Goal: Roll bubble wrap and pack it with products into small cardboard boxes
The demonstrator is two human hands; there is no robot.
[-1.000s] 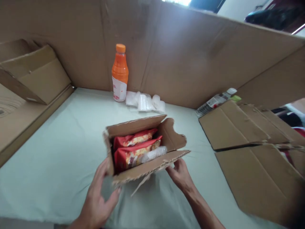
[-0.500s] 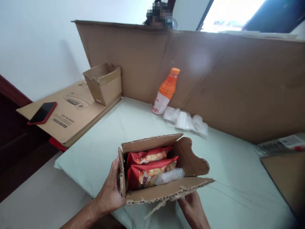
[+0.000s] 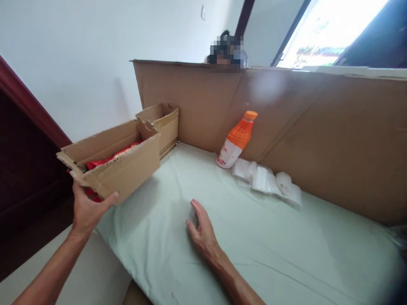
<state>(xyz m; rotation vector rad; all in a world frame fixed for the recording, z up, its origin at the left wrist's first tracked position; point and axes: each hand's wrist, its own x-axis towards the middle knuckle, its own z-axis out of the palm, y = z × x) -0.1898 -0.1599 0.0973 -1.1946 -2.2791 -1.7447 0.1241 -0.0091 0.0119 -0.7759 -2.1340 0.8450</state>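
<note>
My left hand (image 3: pixel 87 209) grips the underside of a small open cardboard box (image 3: pixel 124 163) and holds it in the air off the left edge of the pale green sheet (image 3: pixel 254 237). Red snack packets (image 3: pixel 108 159) show just above the box's rim. My right hand (image 3: pixel 203 231) rests flat on the sheet with its fingers apart and nothing in it.
An orange drink bottle (image 3: pixel 237 140) leans against a tall cardboard wall (image 3: pixel 318 135); white wrapped packets (image 3: pixel 267 182) lie beside it. A second open cardboard box (image 3: pixel 163 123) stands at the back left. A person shows partly behind the wall. Dark wooden furniture (image 3: pixel 28 161) stands at left.
The box has been lifted off the sheet and carried to the left in my left hand. My right hand let go of it and now lies on the sheet.
</note>
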